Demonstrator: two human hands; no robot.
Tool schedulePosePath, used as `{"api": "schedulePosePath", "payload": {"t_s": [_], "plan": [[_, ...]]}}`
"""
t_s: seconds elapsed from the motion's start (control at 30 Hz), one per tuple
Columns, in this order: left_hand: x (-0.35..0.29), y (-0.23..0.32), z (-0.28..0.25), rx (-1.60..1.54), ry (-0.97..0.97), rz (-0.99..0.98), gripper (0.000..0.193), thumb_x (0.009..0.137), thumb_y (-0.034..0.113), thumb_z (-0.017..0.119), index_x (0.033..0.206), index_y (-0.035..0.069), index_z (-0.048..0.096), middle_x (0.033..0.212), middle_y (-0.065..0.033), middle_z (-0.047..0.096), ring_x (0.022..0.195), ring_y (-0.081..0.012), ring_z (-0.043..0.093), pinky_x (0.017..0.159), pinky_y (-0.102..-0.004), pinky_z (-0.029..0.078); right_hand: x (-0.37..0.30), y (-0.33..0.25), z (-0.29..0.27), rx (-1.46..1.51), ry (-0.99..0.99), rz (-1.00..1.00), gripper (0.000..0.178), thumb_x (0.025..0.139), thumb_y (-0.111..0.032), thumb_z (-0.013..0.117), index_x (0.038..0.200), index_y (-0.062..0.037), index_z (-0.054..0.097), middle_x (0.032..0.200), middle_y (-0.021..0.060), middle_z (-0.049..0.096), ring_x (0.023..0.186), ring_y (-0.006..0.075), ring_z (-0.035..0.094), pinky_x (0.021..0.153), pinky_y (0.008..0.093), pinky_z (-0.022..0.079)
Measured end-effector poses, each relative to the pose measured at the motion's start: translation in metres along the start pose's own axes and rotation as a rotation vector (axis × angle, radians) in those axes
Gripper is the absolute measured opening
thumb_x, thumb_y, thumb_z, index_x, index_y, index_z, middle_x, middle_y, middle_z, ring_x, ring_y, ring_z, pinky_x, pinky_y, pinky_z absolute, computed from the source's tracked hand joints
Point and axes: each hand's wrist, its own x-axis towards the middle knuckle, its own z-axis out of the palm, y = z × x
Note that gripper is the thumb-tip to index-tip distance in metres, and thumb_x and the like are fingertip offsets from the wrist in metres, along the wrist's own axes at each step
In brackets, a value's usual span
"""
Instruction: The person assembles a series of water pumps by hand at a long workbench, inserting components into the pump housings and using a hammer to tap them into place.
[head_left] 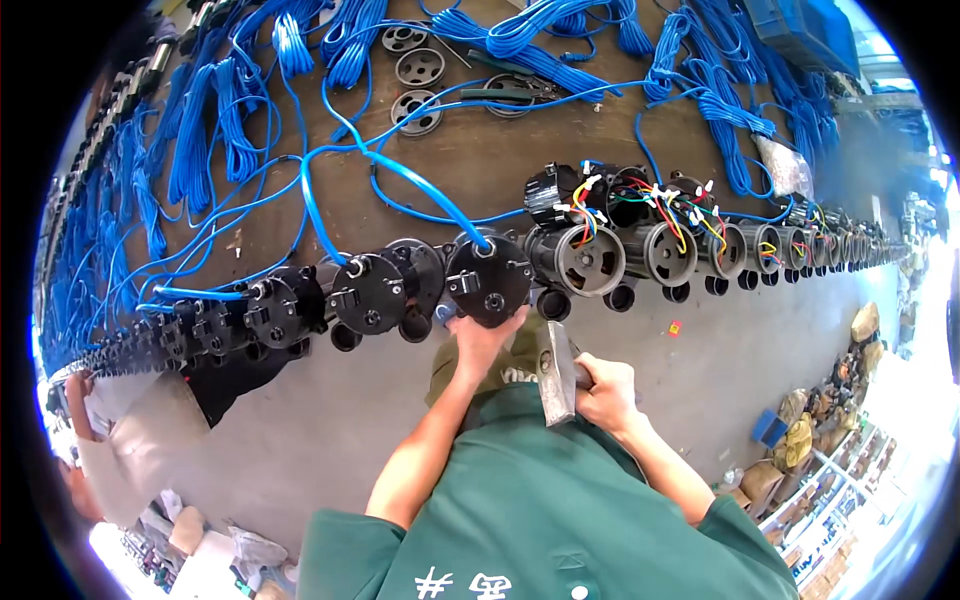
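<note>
While the right hand (607, 393) is gripping a hammer (556, 382) with curled fingers, the left hand (482, 342), the spread of its half-hidden fingers unclear, is touching a round black housing (490, 278) at the tabletop's (470, 155) edge.

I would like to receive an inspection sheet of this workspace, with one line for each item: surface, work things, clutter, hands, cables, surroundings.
Surface: brown bench top, partly covered.
Work things: black-capped unit at the front edge; hammer; open round housings to the right, coloured wires at several.
Clutter: spoked metal discs; plastic bag at right.
Hands: left hand at the capped unit's lower edge, fingertips partly hidden; right hand grips the hammer.
Cables: many blue cables, largely bundled; one enters the capped unit.
Surroundings: grey floor; another person at left.
</note>
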Motion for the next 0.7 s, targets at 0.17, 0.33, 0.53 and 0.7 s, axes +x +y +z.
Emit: {"api": "schedulePosePath", "payload": {"t_s": [0.17,0.33,0.53,0.7], "plan": [[0.009,-0.001,-0.001,-0.023,0.079,0.235,0.058,0.078,0.0,0.083,0.133,0.004,0.064,0.12,-0.0053,0.07,0.106,-0.0188,0.063,0.094,-0.0377,0.053,0.001,-0.056,-0.025,-0.026,0.051,-0.446,0.018,0.061,-0.007,0.075,0.073,-0.0106,0.062,0.063,0.0079,0.056,0.055,0.0291,0.059,0.053,0.0398,0.047],[0.007,0.023,0.004,-0.021,0.128,0.145,0.051,0.078,0.012,0.087,0.125,0.002,0.069,0.116,-0.0067,0.075,0.103,-0.0194,0.069,0.092,-0.0371,0.055,0.033,-0.022,-0.006,-0.174,0.099,-0.407,0.018,0.069,-0.012,0.077,0.073,-0.0116,0.06,0.064,0.0072,0.059,0.056,0.0284,0.061,0.052,0.0401,0.048],[0.006,0.028,0.004,-0.088,0.113,0.154,0.053,0.077,0.01,0.088,0.125,0.002,0.069,0.118,-0.0067,0.073,0.105,-0.0189,0.068,0.092,-0.0373,0.054,0.0,-0.026,-0.02,-0.034,-0.023,-0.35,0.021,0.07,-0.014,0.082,0.077,-0.0101,0.062,0.066,0.0096,0.06,0.058,0.0317,0.061,0.054,0.0405,0.049],[0.007,0.025,-0.002,-0.127,-0.016,0.175,0.065,0.078,-0.003,0.085,0.138,0.003,0.059,0.126,-0.0032,0.065,0.108,-0.0169,0.062,0.096,-0.0347,0.052,-0.005,-0.031,-0.025,0.142,-0.122,-0.099,0.017,0.071,-0.006,0.077,0.082,-0.0042,0.064,0.067,0.0153,0.059,0.058,0.0348,0.059,0.056,0.0383,0.048]]}}
